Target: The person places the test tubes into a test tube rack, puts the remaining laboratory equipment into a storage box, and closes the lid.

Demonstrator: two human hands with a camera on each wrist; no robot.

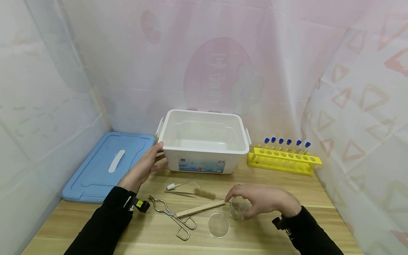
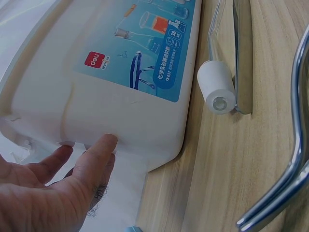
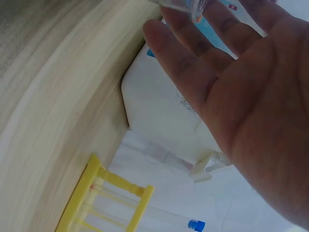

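My left hand (image 1: 145,166) touches the left end of a white plastic box (image 1: 204,151), its fingers extended against the wall. In the left wrist view, the fingertips (image 2: 108,141) meet the box's side near a blue label. On the right, my right hand (image 1: 267,200) holds a small clear glass beaker (image 1: 236,209) between thumb and fingers, low over the table. Only a bit of the glass (image 3: 186,5) shows at the top of the right wrist view. Just left of the beaker lies a wooden test tube holder (image 1: 200,208); a round, clear disc (image 1: 218,225) with a small tab lies in front.
Metal crucible tongs (image 1: 170,214), a test tube brush (image 1: 205,193), tweezers (image 1: 181,193) and a bent glass tube with a white stopper (image 1: 171,186) lie before the box. A blue lid (image 1: 95,177) lies left. At right stands a yellow rack (image 1: 283,170) of blue-capped tubes.
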